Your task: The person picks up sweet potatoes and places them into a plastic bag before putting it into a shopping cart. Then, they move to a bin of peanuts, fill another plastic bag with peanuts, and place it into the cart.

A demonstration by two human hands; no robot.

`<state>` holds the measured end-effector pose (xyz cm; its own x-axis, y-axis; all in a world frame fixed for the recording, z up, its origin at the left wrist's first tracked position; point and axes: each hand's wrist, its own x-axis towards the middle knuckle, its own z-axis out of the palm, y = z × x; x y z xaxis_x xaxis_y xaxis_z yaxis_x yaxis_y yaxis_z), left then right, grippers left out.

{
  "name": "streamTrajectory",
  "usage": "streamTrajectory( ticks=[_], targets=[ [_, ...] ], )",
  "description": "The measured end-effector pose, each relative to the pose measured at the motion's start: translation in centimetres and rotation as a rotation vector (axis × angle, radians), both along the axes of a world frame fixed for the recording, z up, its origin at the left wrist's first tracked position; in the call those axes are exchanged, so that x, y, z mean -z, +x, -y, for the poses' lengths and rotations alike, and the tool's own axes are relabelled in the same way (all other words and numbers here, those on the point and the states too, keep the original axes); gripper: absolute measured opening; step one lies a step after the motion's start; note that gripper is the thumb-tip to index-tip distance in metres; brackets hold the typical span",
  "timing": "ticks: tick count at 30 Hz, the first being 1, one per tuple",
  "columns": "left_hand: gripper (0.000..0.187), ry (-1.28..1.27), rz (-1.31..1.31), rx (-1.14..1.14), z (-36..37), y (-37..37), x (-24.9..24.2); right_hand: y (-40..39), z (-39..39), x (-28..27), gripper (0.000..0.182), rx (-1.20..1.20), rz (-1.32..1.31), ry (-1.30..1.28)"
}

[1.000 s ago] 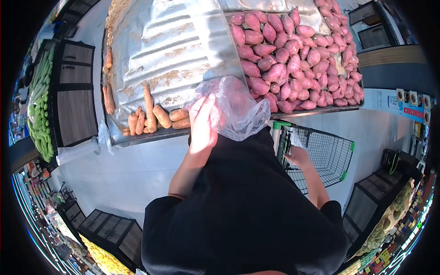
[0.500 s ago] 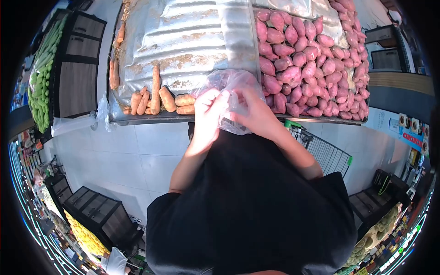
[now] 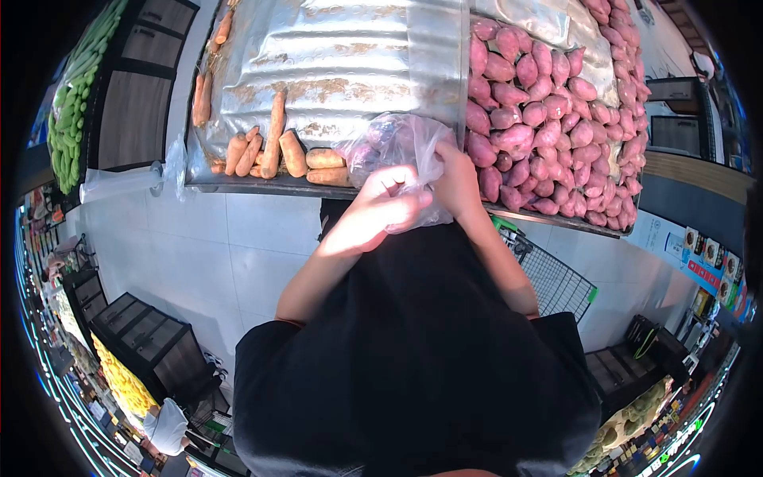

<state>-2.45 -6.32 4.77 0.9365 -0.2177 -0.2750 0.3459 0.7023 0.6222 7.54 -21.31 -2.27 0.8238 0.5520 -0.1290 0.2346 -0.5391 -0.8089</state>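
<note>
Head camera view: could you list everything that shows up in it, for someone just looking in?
Plastic bag: one, clear, in both hands; purplish items inside
Sweet potatoes: many, reddish-purple, display's right
Carrots: several, orange, display's left and front edges
Liner: silvery, under carrots
Rolled plastic: one, clear, display's front left
Cart: one, dark mesh, green corners, below sweet potatoes
Green produce: many, far left
Yellow produce: many, lower left
Cabinets: several, dark, both sides
Another person: one, pale top, lower left
Black shirt: one, bottom centre
Left hand: one, on bag
Right hand: one, on bag
</note>
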Motion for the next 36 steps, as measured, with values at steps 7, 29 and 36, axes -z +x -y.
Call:
streamTrajectory(
  ticks=[7, 29, 36],
  targets=[
    [0.016, 1.281, 0.138, 0.168, -3.9, -1.1, 2.0, 2.8, 2.2, -1.1, 0.014, 0.347, -0.744, 0.568],
    [0.015, -0.555, -0.337, -0.263, -3.5, -2.8, 10.3, 4.1, 6.4, 0.6, 0.018, 0.545, -1.589, 0.824],
    [0.013, 0.947, 0.088, -0.664, -2.1, -1.2, 9.6, 2.6, 6.1, -3.9, 0.035, -0.218, 0.260, 0.111]
  ],
)
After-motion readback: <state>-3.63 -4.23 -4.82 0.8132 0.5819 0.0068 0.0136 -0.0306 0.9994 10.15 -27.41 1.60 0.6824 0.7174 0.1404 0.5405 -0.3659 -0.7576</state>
